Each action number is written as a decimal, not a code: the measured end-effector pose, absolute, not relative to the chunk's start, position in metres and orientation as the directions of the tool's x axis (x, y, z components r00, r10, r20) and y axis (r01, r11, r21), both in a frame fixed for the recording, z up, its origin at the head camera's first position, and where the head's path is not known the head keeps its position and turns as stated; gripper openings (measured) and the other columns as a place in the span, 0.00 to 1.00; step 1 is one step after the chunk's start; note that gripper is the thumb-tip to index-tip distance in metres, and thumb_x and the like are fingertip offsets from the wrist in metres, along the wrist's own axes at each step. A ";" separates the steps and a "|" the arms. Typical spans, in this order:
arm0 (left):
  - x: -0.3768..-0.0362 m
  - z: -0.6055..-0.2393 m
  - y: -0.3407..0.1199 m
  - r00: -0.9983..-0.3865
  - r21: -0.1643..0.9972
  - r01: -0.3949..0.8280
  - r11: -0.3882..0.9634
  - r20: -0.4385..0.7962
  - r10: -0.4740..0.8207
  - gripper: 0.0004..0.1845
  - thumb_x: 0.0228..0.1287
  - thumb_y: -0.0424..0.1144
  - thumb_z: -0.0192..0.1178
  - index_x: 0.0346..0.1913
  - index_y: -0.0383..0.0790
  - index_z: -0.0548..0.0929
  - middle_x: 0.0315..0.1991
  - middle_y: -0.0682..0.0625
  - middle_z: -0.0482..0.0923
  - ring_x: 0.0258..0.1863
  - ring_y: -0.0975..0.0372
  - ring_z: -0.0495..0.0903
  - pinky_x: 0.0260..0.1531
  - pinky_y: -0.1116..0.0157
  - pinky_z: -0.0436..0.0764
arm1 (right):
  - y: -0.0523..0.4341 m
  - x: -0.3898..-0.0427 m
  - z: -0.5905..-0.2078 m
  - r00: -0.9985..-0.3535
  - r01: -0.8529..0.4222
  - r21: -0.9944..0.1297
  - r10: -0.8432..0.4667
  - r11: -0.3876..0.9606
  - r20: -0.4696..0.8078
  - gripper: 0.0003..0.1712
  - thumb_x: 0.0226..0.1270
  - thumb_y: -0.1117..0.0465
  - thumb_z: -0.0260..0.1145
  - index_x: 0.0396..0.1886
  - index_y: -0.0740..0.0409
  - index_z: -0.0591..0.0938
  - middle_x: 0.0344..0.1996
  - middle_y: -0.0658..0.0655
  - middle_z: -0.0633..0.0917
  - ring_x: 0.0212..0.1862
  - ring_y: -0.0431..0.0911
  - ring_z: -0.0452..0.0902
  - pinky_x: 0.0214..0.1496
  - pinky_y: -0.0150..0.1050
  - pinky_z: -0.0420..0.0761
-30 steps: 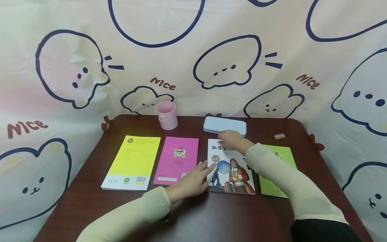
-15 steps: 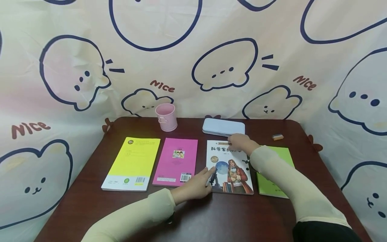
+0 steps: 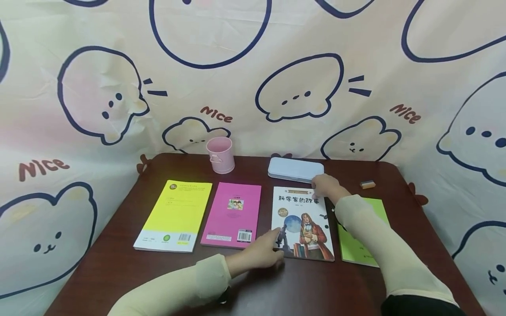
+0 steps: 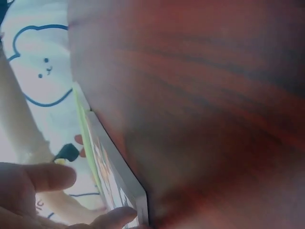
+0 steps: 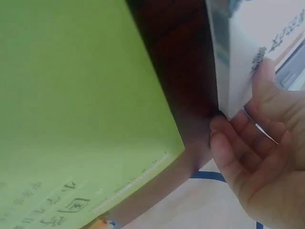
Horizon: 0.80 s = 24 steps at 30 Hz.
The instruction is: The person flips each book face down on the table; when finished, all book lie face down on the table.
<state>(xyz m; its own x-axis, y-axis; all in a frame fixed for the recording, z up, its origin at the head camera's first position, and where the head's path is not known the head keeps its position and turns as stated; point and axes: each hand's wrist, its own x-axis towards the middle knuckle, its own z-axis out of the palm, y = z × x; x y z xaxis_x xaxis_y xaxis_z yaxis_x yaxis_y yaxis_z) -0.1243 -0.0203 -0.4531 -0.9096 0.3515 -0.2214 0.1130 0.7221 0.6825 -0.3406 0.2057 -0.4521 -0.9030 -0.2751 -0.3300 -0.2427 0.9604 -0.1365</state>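
the illustrated storybook [image 3: 302,224] lay flat on the dark wooden table [image 3: 316,285], third in a row of four books and near the table's front half; its cover showed a figure in a red coat with a globe and a microscope under a line of chinese title characters; the left hand [image 3: 261,253] rested on the book's near left corner, its fingers stretched out and lying close together over the cover's edge, and the left wrist view showed a thumb and a fingertip [image 4: 112,218] at that same corner [image 4: 138,205], not curled round it; the right hand [image 3: 326,186] lay at the book's far right corner, and in the right wrist view its fingers [image 5: 238,157] were held together and slightly bent against the corner of the book [image 5: 233,71]; whether they pinched the cover or only touched it could not be told; both arms wore pale cream sleeves; just beside the storybook on the left lay a pink book [image 3: 233,215], and further left a yellow book [image 3: 175,215]; on the right, partly under the right sleeve, lay a light green book [image 3: 356,245]; behind the storybook, close to the right hand, sat a pale blue pencil case [image 3: 294,169]; a pink cup [image 3: 220,154] stood at the table's back edge behind the pink book, and a small eraser [image 3: 367,184] lay near the back right corner; a cartoon-printed cloth [image 3: 253,79] hung behind the table.
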 end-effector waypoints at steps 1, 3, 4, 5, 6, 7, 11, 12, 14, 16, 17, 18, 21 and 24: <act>-0.124 -0.453 -0.019 -0.916 0.713 0.077 0.697 -0.226 0.332 0.39 0.57 0.39 0.61 0.69 0.29 0.59 0.66 0.36 0.64 0.65 0.47 0.64 0.64 0.51 0.63 | 0.207 -0.341 -0.454 -0.908 -0.237 -0.133 -0.268 0.962 -0.321 0.17 0.53 0.54 0.73 0.39 0.60 0.83 0.35 0.56 0.84 0.35 0.50 0.76 0.41 0.48 0.78; -0.123 -0.453 -0.016 -0.930 0.776 -0.008 0.630 -0.237 0.280 0.39 0.55 0.39 0.61 0.68 0.28 0.59 0.65 0.33 0.64 0.64 0.44 0.64 0.63 0.48 0.63 | 0.209 -0.340 -0.459 -0.919 -0.219 -0.132 -0.250 0.967 -0.304 0.18 0.53 0.53 0.73 0.38 0.61 0.84 0.34 0.56 0.84 0.35 0.50 0.76 0.40 0.48 0.78; -0.122 -0.452 -0.015 -0.937 0.805 -0.056 0.590 -0.246 0.246 0.39 0.54 0.38 0.62 0.68 0.27 0.60 0.64 0.32 0.64 0.64 0.43 0.64 0.63 0.47 0.63 | 0.209 -0.340 -0.461 -0.925 -0.212 -0.136 -0.244 0.968 -0.292 0.18 0.52 0.53 0.73 0.38 0.61 0.84 0.33 0.56 0.84 0.35 0.50 0.76 0.40 0.48 0.78; -0.122 -0.452 -0.015 -0.942 0.829 -0.105 0.549 -0.260 0.213 0.39 0.54 0.38 0.62 0.67 0.27 0.60 0.64 0.31 0.64 0.64 0.41 0.63 0.63 0.45 0.62 | 0.209 -0.340 -0.461 -0.930 -0.203 -0.137 -0.235 0.969 -0.283 0.18 0.53 0.52 0.73 0.37 0.61 0.84 0.32 0.56 0.84 0.35 0.50 0.76 0.40 0.47 0.78; -0.123 -0.451 -0.014 -0.944 0.849 -0.151 0.506 -0.276 0.181 0.39 0.54 0.38 0.62 0.67 0.27 0.60 0.64 0.30 0.63 0.64 0.41 0.63 0.62 0.44 0.61 | 0.209 -0.339 -0.462 -0.935 -0.189 -0.143 -0.222 0.972 -0.275 0.18 0.53 0.52 0.73 0.37 0.61 0.84 0.32 0.56 0.84 0.35 0.50 0.76 0.40 0.47 0.78; -0.124 -0.450 -0.013 -0.945 0.868 -0.193 0.458 -0.290 0.152 0.39 0.53 0.37 0.61 0.67 0.26 0.60 0.64 0.29 0.63 0.64 0.40 0.62 0.62 0.44 0.61 | 0.209 -0.339 -0.463 -0.940 -0.179 -0.147 -0.213 0.973 -0.265 0.19 0.53 0.52 0.73 0.38 0.61 0.84 0.32 0.57 0.84 0.35 0.50 0.76 0.40 0.47 0.78; -0.128 -0.446 -0.010 -0.934 0.904 -0.320 0.285 -0.351 0.067 0.38 0.52 0.34 0.60 0.66 0.23 0.59 0.63 0.28 0.61 0.62 0.40 0.63 0.61 0.44 0.63 | 0.207 -0.336 -0.464 -0.950 -0.140 -0.172 -0.181 0.975 -0.253 0.19 0.55 0.53 0.71 0.41 0.63 0.83 0.34 0.59 0.83 0.35 0.51 0.76 0.39 0.48 0.78; -0.129 -0.445 -0.010 -0.930 0.905 -0.339 0.257 -0.364 0.053 0.38 0.52 0.34 0.59 0.65 0.22 0.59 0.63 0.28 0.61 0.61 0.40 0.64 0.60 0.44 0.63 | 0.206 -0.335 -0.465 -0.952 -0.132 -0.177 -0.175 0.975 -0.253 0.19 0.55 0.54 0.71 0.41 0.63 0.83 0.34 0.59 0.83 0.35 0.51 0.76 0.39 0.48 0.78; -0.131 -0.442 -0.009 -0.925 0.906 -0.363 0.216 -0.379 0.036 0.38 0.52 0.34 0.58 0.66 0.21 0.58 0.63 0.27 0.60 0.60 0.40 0.64 0.60 0.44 0.64 | 0.206 -0.335 -0.465 -0.955 -0.116 -0.192 -0.163 0.975 -0.248 0.19 0.56 0.55 0.70 0.42 0.63 0.83 0.35 0.59 0.84 0.35 0.51 0.76 0.39 0.47 0.78; -0.134 -0.441 -0.009 -0.919 0.906 -0.381 0.183 -0.393 0.031 0.38 0.53 0.34 0.57 0.66 0.21 0.56 0.64 0.27 0.58 0.60 0.38 0.64 0.60 0.43 0.63 | 0.206 -0.335 -0.465 -0.956 -0.109 -0.201 -0.159 0.973 -0.248 0.17 0.56 0.56 0.69 0.41 0.64 0.83 0.35 0.59 0.84 0.34 0.51 0.76 0.39 0.47 0.78; -0.135 -0.440 -0.009 -0.917 0.906 -0.388 0.169 -0.398 0.031 0.38 0.53 0.34 0.57 0.66 0.20 0.56 0.65 0.26 0.57 0.61 0.37 0.63 0.61 0.43 0.62 | 0.205 -0.335 -0.465 -0.954 -0.109 -0.204 -0.160 0.973 -0.252 0.17 0.57 0.56 0.69 0.41 0.64 0.82 0.35 0.59 0.84 0.34 0.51 0.76 0.39 0.47 0.78; -0.136 -0.440 -0.009 -0.915 0.907 -0.393 0.153 -0.402 0.033 0.39 0.54 0.34 0.57 0.66 0.20 0.55 0.66 0.26 0.55 0.62 0.36 0.61 0.62 0.43 0.61 | 0.205 -0.335 -0.465 -0.953 -0.109 -0.208 -0.161 0.972 -0.257 0.16 0.57 0.57 0.68 0.41 0.64 0.82 0.35 0.59 0.83 0.34 0.51 0.76 0.39 0.47 0.78; -0.138 -0.439 -0.009 -0.908 0.904 -0.409 0.121 -0.417 0.041 0.39 0.53 0.33 0.55 0.66 0.18 0.53 0.66 0.24 0.52 0.63 0.33 0.58 0.63 0.42 0.58 | 0.206 -0.335 -0.468 -0.944 -0.137 -0.192 -0.187 0.972 -0.272 0.16 0.59 0.58 0.66 0.42 0.65 0.81 0.36 0.60 0.82 0.35 0.51 0.75 0.39 0.47 0.79; -0.139 -0.439 -0.008 -0.904 0.901 -0.419 0.113 -0.426 0.047 0.39 0.53 0.32 0.55 0.66 0.17 0.52 0.66 0.24 0.51 0.63 0.32 0.56 0.63 0.40 0.55 | 0.207 -0.335 -0.470 -0.940 -0.156 -0.178 -0.202 0.972 -0.276 0.17 0.59 0.59 0.64 0.45 0.66 0.79 0.38 0.60 0.81 0.36 0.51 0.75 0.38 0.47 0.79</act>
